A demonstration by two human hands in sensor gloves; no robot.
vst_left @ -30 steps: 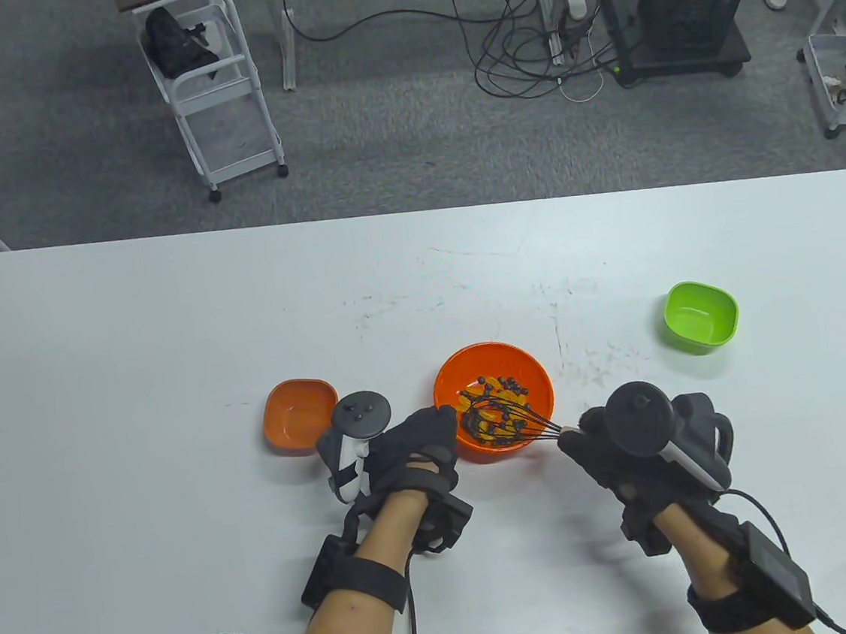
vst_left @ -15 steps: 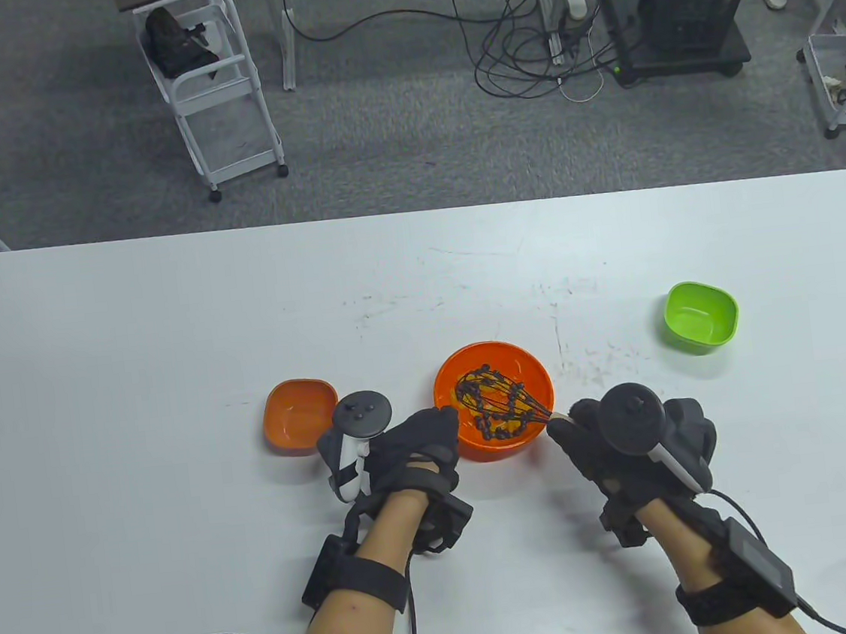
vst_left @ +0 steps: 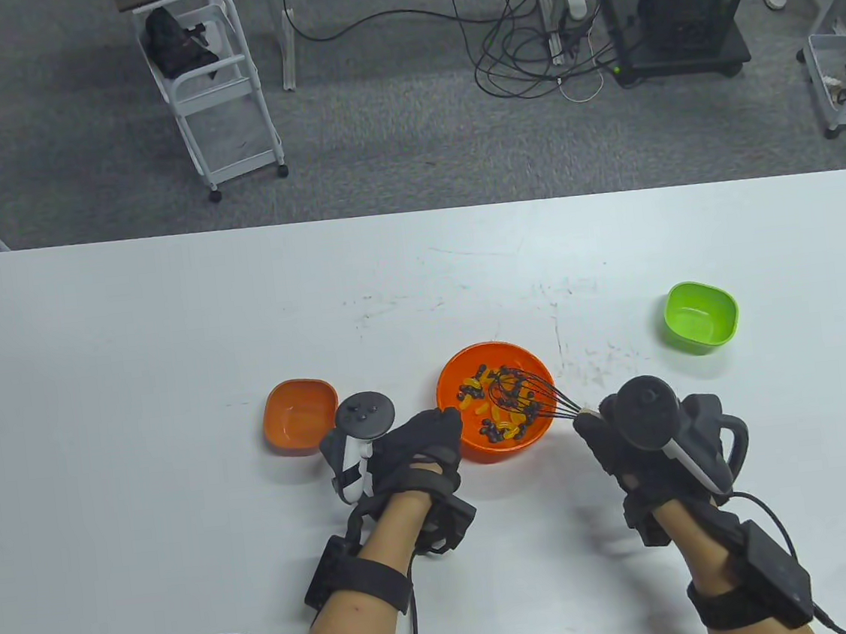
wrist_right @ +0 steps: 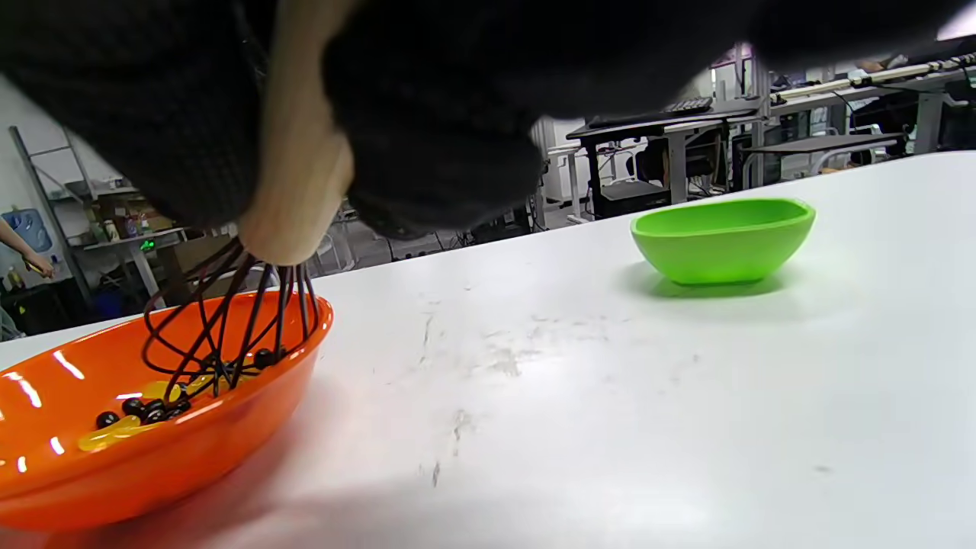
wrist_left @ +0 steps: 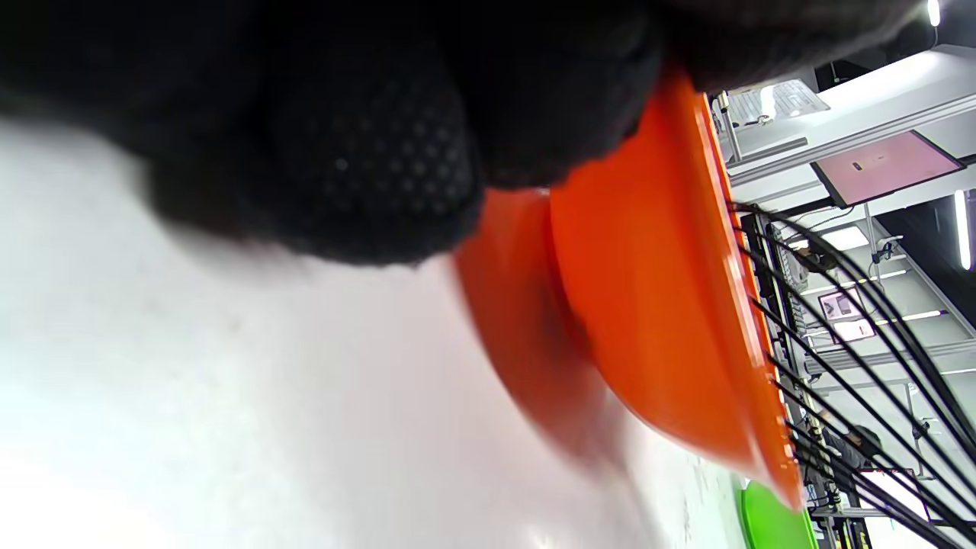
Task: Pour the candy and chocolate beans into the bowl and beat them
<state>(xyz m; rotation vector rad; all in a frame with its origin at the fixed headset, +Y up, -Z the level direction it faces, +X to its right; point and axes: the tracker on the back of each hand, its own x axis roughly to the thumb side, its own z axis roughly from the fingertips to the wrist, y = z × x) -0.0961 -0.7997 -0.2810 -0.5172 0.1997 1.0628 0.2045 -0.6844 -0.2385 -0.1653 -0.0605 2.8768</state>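
Note:
A round orange bowl [vst_left: 456, 375] sits near the table's front middle, with dark chocolate beans and yellow candies [vst_left: 492, 428] inside. My right hand [vst_left: 617, 436] grips the pale wooden handle of a black wire whisk [vst_left: 526, 397], whose head lies among the beans on the bowl's right side. In the right wrist view the whisk [wrist_right: 229, 320] dips into the bowl [wrist_right: 191, 450]. My left hand [vst_left: 418, 446] holds the bowl's left rim, fingers curled on it. The left wrist view shows gloved fingers [wrist_left: 381, 152] against the bowl's outer wall [wrist_left: 656, 305].
A small square orange dish [vst_left: 299, 416] stands left of the bowl, beside my left hand. A green dish [vst_left: 699, 316] stands at the right, also visible as the green dish [wrist_right: 720, 236] in the right wrist view. Carts and cables lie on the floor beyond the far edge.
The whisk head has swept from the bowl's near left, through the middle, to its right side. My right hand shifted right with it. The left hand and bowl stayed put.

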